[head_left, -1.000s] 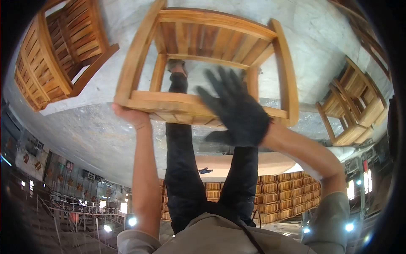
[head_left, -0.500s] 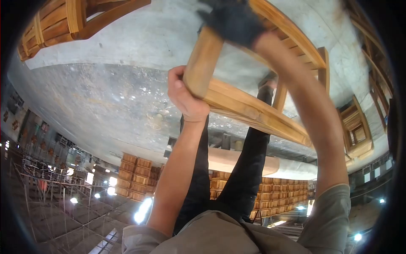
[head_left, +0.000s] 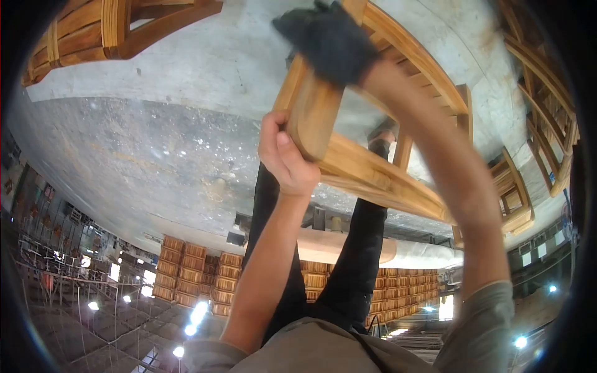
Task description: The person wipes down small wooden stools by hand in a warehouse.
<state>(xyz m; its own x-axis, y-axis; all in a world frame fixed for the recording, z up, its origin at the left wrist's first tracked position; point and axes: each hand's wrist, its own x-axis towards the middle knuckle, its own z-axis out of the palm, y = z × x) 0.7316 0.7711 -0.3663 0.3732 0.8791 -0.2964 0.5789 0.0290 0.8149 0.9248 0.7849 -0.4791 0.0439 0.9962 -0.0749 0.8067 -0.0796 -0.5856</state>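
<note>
A wooden chair frame [head_left: 385,177] with a slatted part stands tilted before me. My left hand [head_left: 289,155], bare, has its fingers wrapped round the end of the chair's thick, flat armrest [head_left: 317,118]. Over the far part of that armrest lies my right hand [head_left: 333,43], in a black glove. Motion blurs the glove, and its palm side is turned away, so whether anything is under it is hidden. My right forearm crosses in front of the slats [head_left: 429,74].
More wooden furniture lies at the upper left [head_left: 81,37] and along the right side [head_left: 547,118]. Stacks of wooden pieces [head_left: 180,267] stand in the background. My legs [head_left: 357,248] are close beneath the chair, on a grey, paint-spotted concrete floor [head_left: 143,143].
The armrest and my left hand appear slightly farther right and lower. My gloved right hand now lies over the armrest, lower in view. The whole view has shifted a little.
</note>
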